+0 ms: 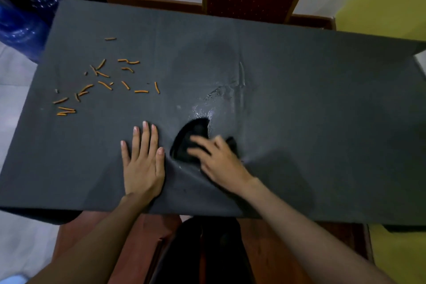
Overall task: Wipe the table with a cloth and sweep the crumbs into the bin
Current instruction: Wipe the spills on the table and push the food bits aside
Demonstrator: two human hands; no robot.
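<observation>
One dark cloth (192,143) lies near the bench (322,122) front edge, under the right hand (216,161), whose blurred fingers curl on it. Wet streaks lie just beyond. Crumbs (101,80) lie scattered far left, nearer the left hand (143,161), pressed flat, fingers straight.

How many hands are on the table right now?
2. The left hand lies flat on the grey table cover; the right hand, blurred, presses the dark cloth beside it.
</observation>
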